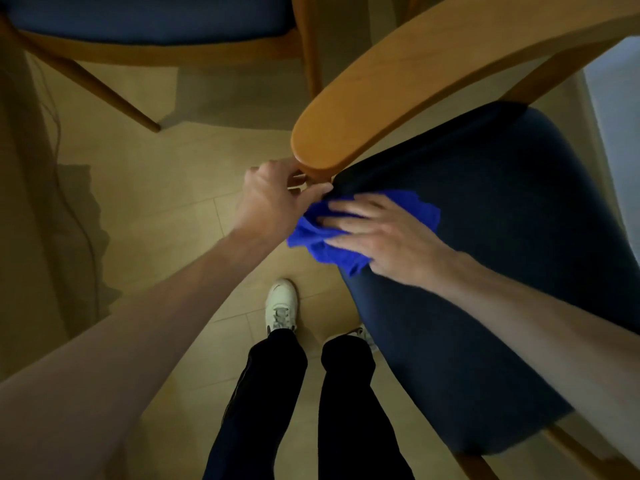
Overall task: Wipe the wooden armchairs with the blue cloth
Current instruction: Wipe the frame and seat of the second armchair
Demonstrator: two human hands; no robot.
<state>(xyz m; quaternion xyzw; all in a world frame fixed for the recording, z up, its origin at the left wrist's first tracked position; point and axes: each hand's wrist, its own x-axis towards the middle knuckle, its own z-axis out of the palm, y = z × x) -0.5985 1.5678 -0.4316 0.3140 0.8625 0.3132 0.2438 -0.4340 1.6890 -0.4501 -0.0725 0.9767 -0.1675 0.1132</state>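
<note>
A wooden armchair fills the right side, with a curved light-wood armrest (398, 88) over a dark blue seat cushion (485, 271). The blue cloth (322, 244) lies crumpled on the cushion's near-left corner, just below the armrest's rounded end. My right hand (377, 233) lies flat on the cloth with straight, spread fingers. My left hand (273, 199) reaches under the armrest tip, fingers curled around the wooden post there and its thumb side touching the cloth's edge. The post itself is mostly hidden by that hand.
A second wooden armchair (149, 32) with a blue seat stands at the top left, one leg slanting down to the tiled floor (166, 188). My legs in black trousers and a white shoe (281, 303) stand beside the near chair. A pale wall edge (616, 140) runs along the right.
</note>
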